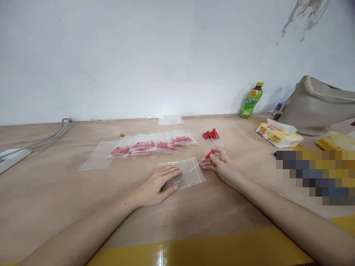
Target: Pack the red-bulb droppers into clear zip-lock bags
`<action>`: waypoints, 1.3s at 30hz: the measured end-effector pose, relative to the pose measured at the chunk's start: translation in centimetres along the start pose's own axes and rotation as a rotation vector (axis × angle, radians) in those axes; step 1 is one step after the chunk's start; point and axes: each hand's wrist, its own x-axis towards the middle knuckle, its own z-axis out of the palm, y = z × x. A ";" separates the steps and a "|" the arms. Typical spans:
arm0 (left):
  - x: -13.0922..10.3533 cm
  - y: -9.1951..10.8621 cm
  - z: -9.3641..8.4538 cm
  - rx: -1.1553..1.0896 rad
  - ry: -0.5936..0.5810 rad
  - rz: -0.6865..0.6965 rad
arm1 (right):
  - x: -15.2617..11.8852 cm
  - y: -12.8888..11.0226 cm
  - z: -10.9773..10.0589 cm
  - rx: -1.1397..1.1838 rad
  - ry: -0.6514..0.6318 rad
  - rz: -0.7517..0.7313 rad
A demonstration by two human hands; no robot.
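Observation:
A clear zip bag [186, 179] lies flat in front of me, its zip edge facing right. My left hand [159, 184] rests on the bag's left part with fingers spread. Between the thumb and fingers of my right hand [217, 164] is a red-tipped stick [210, 154]; its thin white shaft points left and overlaps the bag's zip edge. Whether the shaft is inside or on top of the bag, I cannot tell. Just beyond my right hand lie several more red-tipped sticks [213, 134]. Overlapping filled bags [162, 143] with red-tipped items form a row behind the clear bag.
A flat bag [97, 157] lies left of the row, another [170, 120] by the wall. Right: green bottle [252, 100], tissue pack [279, 135], grey handbag [313, 107], yellow pack [337, 143] and a pixelated area. A cable [54, 135] runs at left.

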 end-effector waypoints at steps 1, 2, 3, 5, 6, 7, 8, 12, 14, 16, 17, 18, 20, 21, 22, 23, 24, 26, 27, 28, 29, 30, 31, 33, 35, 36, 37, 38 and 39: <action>0.0 0.0 0.1 0.000 0.004 0.003 | -0.1 -0.1 -0.1 -0.009 -0.041 0.037; 0.0 -0.1 0.1 0.001 0.009 0.007 | -0.2 -0.3 -0.3 -0.033 -0.084 0.068; 0.0 -0.1 0.2 0.002 0.016 0.010 | -0.2 -0.5 -0.6 -0.071 -0.128 0.090; 0.0 -0.1 0.2 0.007 0.021 0.013 | -0.2 -1.1 -1.4 -0.177 -0.234 0.108; 0.0 -0.1 0.2 0.008 0.021 0.014 | -0.2 -1.3 -1.8 -0.230 -0.288 0.106; 0.0 -0.1 0.2 0.008 0.020 0.014 | -0.1 -1.5 -2.1 -0.273 -0.335 0.098; -0.1 -0.1 0.2 0.006 0.019 0.015 | 0.0 -1.6 -2.4 -0.299 -0.369 0.084; 0.0 0.0 0.0 0.004 0.021 0.022 | 0.2 -1.5 -2.2 -0.256 -0.480 0.045; 0.0 0.0 0.0 0.007 0.018 0.024 | 0.2 -1.4 -1.7 -0.193 -0.564 0.074; 0.0 -0.1 0.0 0.007 0.018 0.027 | 0.1 -1.4 -1.1 -0.143 -0.637 0.111; 0.0 -0.1 0.0 0.003 0.021 0.032 | 0.1 -1.4 -0.9 -0.135 -0.663 0.125; 0.0 -0.1 0.0 -0.002 0.028 0.039 | 0.1 -1.5 -0.8 -0.143 -0.682 0.133; 0.0 -0.1 0.0 -0.020 0.044 0.055 | 0.2 -1.6 -0.8 -0.194 -0.693 0.140; 0.0 -0.1 -0.1 -0.031 0.056 0.059 | 0.3 -1.6 -1.0 -0.224 -0.682 0.139; 0.0 -0.1 -0.1 -0.041 0.070 0.059 | 0.5 -1.6 -1.1 -0.251 -0.661 0.135; -0.1 -0.2 -0.2 -0.051 0.089 0.055 | 0.6 -1.5 -1.4 -0.273 -0.637 0.132; -0.1 -0.2 -0.2 -0.062 0.105 0.051 | 0.8 -1.4 -1.6 -0.290 -0.614 0.132; -0.2 -0.5 -0.3 -0.087 0.119 0.051 | 1.1 -1.3 -2.0 -0.320 -0.584 0.142; -0.2 -0.6 -0.3 -0.098 0.116 0.053 | 1.2 -1.2 -2.2 -0.339 -0.578 0.149; -0.2 -0.7 -0.3 -0.106 0.108 0.053 | 1.2 -1.1 -2.3 -0.362 -0.576 0.156; -0.2 -0.8 -0.3 -0.109 0.101 0.052 | 1.3 -1.1 -2.3 -0.390 -0.578 0.154; -0.2 -0.8 -0.3 -0.108 0.099 0.049 | 1.3 -1.1 -2.3 -0.426 -0.588 0.141; -0.2 -0.9 -0.3 -0.104 0.099 0.045 | 1.3 -1.2 -2.2 -0.472 -0.608 0.112; -0.1 -0.8 -0.4 -0.094 0.096 0.040 | 1.1 -1.5 -1.8 -0.583 -0.654 0.003; 0.0 -0.8 -0.4 -0.085 0.079 0.043 | 0.8 -1.9 -1.2 -0.680 -0.676 -0.134; 0.1 -0.8 -0.5 -0.081 0.068 0.045 | 0.6 -2.2 -0.9 -0.713 -0.670 -0.185; 0.1 -0.8 -0.5 -0.076 0.061 0.046 | 0.4 -2.4 -0.7 -0.732 -0.653 -0.207; 0.1 -0.8 -0.4 -0.074 0.059 0.047 | 0.2 -2.6 -0.5 -0.738 -0.627 -0.192; 0.1 -0.8 -0.4 -0.071 0.062 0.048 | 0.0 -2.7 -0.4 -0.734 -0.594 -0.139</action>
